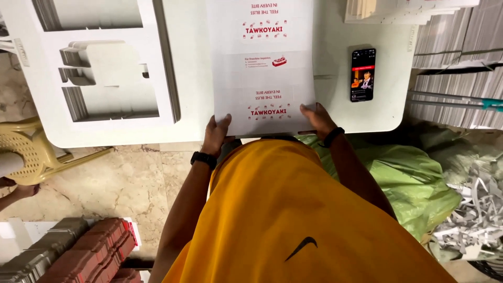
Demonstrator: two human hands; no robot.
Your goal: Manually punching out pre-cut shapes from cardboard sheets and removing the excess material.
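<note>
Nearest the viewer, the left hand (216, 133) and right hand (318, 119), each above a black wristband, grip the near edge of a flat printed carton sheet (262, 68); the fingers (222, 121) are clamped on its two near corners, thumbs on top. The sheet lies on a white table (335, 52), extending away from the fingertips. Just right of the right hand's fingers rests a smartphone (362, 74). Left of the left hand's fingers lies a stack of die-cut cardboard waste frames (99, 63).

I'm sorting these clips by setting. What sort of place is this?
Probably a small print or packaging workshop: printed box sheets on a white table, stacked card at the right, paper offcuts on the floor.
</note>
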